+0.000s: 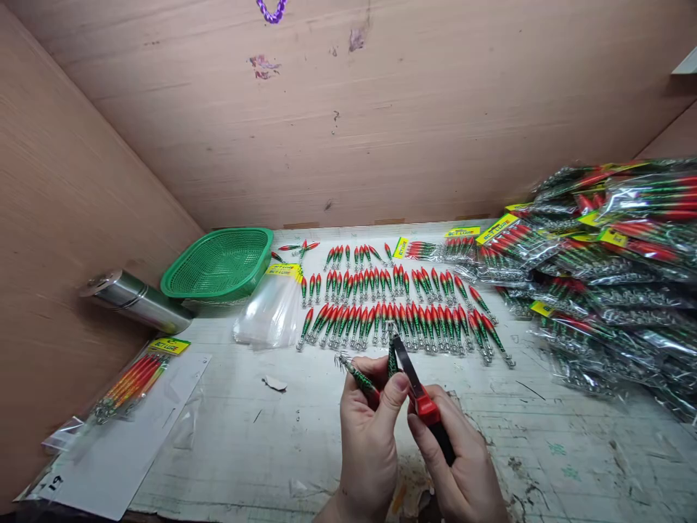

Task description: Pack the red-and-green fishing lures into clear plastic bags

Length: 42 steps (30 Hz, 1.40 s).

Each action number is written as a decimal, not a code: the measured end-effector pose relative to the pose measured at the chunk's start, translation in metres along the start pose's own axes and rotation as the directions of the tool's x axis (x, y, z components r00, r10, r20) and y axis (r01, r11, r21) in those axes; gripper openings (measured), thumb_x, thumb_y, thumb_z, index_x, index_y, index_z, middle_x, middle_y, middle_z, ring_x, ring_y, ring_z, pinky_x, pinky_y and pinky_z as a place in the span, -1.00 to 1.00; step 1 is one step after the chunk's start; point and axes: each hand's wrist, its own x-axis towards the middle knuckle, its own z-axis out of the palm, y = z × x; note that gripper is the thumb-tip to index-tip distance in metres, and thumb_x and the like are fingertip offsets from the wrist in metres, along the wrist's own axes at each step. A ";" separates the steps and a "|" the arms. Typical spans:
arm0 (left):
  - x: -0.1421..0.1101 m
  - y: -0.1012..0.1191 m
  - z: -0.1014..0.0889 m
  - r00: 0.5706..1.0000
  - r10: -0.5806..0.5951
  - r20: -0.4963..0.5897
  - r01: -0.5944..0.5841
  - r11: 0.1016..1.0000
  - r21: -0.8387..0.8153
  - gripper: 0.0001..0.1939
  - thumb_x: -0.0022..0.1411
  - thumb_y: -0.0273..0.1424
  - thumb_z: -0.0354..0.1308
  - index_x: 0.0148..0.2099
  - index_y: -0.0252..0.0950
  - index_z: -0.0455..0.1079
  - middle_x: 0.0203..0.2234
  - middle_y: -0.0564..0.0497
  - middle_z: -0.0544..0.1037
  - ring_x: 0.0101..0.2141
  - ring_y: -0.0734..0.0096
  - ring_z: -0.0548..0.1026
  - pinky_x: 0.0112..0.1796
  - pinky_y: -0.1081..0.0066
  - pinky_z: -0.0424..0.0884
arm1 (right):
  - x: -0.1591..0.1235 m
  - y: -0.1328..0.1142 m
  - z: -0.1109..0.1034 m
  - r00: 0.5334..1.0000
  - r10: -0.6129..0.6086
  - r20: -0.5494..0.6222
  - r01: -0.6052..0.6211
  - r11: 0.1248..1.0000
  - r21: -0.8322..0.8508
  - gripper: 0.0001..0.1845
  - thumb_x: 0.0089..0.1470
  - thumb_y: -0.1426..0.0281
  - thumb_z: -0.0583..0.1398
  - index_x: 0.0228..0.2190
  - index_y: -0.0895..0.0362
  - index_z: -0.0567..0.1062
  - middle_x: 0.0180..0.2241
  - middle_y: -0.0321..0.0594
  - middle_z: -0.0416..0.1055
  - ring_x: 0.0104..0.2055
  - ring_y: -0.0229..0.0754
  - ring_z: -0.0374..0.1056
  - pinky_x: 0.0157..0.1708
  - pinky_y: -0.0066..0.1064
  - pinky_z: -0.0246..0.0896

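My left hand (370,428) is closed on two squid lures with green bodies and red ends. One squid lure (359,379) points out to the left, hooks outward; the other squid lure (392,357) stands up between thumb and fingers. My right hand (457,457) grips pliers (425,410) with red and black handles. Their dark jaws reach up beside the hooks of the upright lure; whether they pinch a hook I cannot tell. Just beyond my hands, a front row of red and green squid lures (375,319) lies side by side, with further rows behind it.
A green basket (218,290) and steel flask (139,301) stand at left. Empty clear bags (266,319) lie by the basket. A bagged lure set (133,378) rests on white paper (131,454). Packed lures (610,269) pile up at right. Wooden walls (348,131) enclose the table.
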 end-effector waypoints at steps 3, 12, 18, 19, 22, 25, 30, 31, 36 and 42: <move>0.002 -0.001 -0.001 1.000 0.007 -0.006 -0.007 1.000 0.023 -0.81 0.06 -0.35 0.30 -0.30 -0.25 0.36 -0.42 0.14 0.47 -0.38 0.60 0.44 -0.31 0.59 0.35 | 0.000 -0.002 0.005 0.998 0.045 -0.044 -0.045 0.999 0.013 -0.91 0.21 0.40 0.02 -0.31 0.07 0.31 -0.36 -0.26 0.27 -0.32 -0.25 0.30 -0.32 -0.47 0.25; 0.002 -0.008 0.000 0.998 -0.030 -0.049 0.031 0.999 0.022 -0.77 0.04 -0.34 0.31 -0.29 -0.26 0.34 -0.41 0.12 0.45 -0.39 0.59 0.43 -0.33 0.58 0.35 | -0.002 0.007 0.004 1.000 -0.012 -0.011 0.011 0.998 -0.059 -0.91 0.20 0.43 0.03 -0.25 0.09 0.31 -0.34 -0.23 0.29 -0.30 -0.24 0.34 -0.31 -0.48 0.31; 0.001 -0.009 0.003 0.996 -0.040 -0.078 0.043 0.998 0.039 -0.76 0.05 -0.29 0.30 -0.29 -0.26 0.34 -0.41 0.11 0.43 -0.40 0.59 0.41 -0.36 0.58 0.34 | -0.002 0.009 0.004 0.999 -0.014 -0.044 0.011 0.996 -0.087 -0.90 0.17 0.43 0.05 -0.26 0.09 0.34 -0.39 -0.22 0.34 -0.36 -0.20 0.36 -0.35 -0.46 0.34; 0.001 -0.009 0.003 0.996 -0.036 -0.083 0.039 0.999 0.037 -0.75 0.05 -0.29 0.30 -0.29 -0.27 0.34 -0.41 0.10 0.42 -0.40 0.58 0.41 -0.36 0.57 0.34 | -0.002 0.009 0.005 0.999 -0.022 -0.044 0.018 0.996 -0.083 -0.90 0.17 0.43 0.05 -0.25 0.09 0.34 -0.40 -0.22 0.34 -0.36 -0.20 0.35 -0.35 -0.46 0.34; 0.000 -0.009 0.005 0.997 -0.018 -0.078 0.022 0.999 0.039 -0.76 0.05 -0.28 0.28 -0.29 -0.28 0.34 -0.43 0.10 0.41 -0.42 0.57 0.39 -0.37 0.55 0.34 | -0.001 0.011 0.005 0.998 -0.053 -0.022 0.051 0.996 -0.076 -0.89 0.17 0.45 0.04 -0.24 0.09 0.33 -0.42 -0.24 0.32 -0.38 -0.22 0.34 -0.36 -0.46 0.34; 0.001 -0.010 0.004 0.997 -0.017 -0.076 0.022 0.998 0.057 -0.76 0.06 -0.28 0.28 -0.29 -0.27 0.34 -0.44 0.11 0.39 -0.45 0.58 0.37 -0.40 0.56 0.31 | 0.001 0.012 0.003 0.998 -0.060 -0.014 0.059 0.995 -0.082 -0.88 0.16 0.46 0.05 -0.23 0.09 0.33 -0.43 -0.26 0.30 -0.39 -0.24 0.34 -0.37 -0.48 0.33; 0.005 -0.011 -0.001 0.996 -0.034 -0.085 0.041 0.996 0.076 -0.76 0.05 -0.28 0.29 -0.28 -0.26 0.35 -0.41 0.11 0.42 -0.42 0.58 0.37 -0.37 0.57 0.30 | 0.002 0.011 0.000 1.000 0.003 0.019 -0.002 0.999 -0.049 -0.91 0.18 0.42 0.05 -0.31 0.09 0.35 -0.42 -0.27 0.32 -0.37 -0.24 0.34 -0.38 -0.47 0.32; 0.006 -0.011 -0.001 0.996 -0.038 -0.082 0.044 0.996 0.078 -0.77 0.05 -0.28 0.29 -0.28 -0.26 0.35 -0.41 0.11 0.43 -0.42 0.58 0.38 -0.37 0.57 0.30 | 0.002 0.011 0.000 0.999 0.015 0.033 -0.013 0.999 -0.047 -0.91 0.18 0.41 0.04 -0.32 0.09 0.35 -0.42 -0.26 0.32 -0.36 -0.22 0.34 -0.38 -0.46 0.32; 0.004 -0.010 0.000 0.996 -0.055 -0.065 0.059 0.997 0.053 -0.78 0.07 -0.32 0.28 -0.27 -0.26 0.34 -0.41 0.12 0.46 -0.41 0.59 0.42 -0.34 0.57 0.32 | -0.001 0.009 0.006 0.997 0.075 -0.001 -0.075 0.997 0.001 -0.89 0.21 0.38 0.02 -0.31 0.07 0.33 -0.40 -0.24 0.28 -0.33 -0.20 0.31 -0.32 -0.40 0.29; 0.001 -0.009 0.002 0.993 -0.110 -0.049 0.109 0.994 -0.023 -0.76 0.06 -0.34 0.29 -0.26 -0.25 0.30 -0.44 0.16 0.45 -0.43 0.65 0.42 -0.38 0.61 0.32 | -0.002 0.004 0.007 0.992 0.120 -0.031 -0.119 0.992 0.051 -0.87 0.21 0.36 0.02 -0.36 0.07 0.33 -0.40 -0.27 0.30 -0.34 -0.22 0.32 -0.35 -0.43 0.23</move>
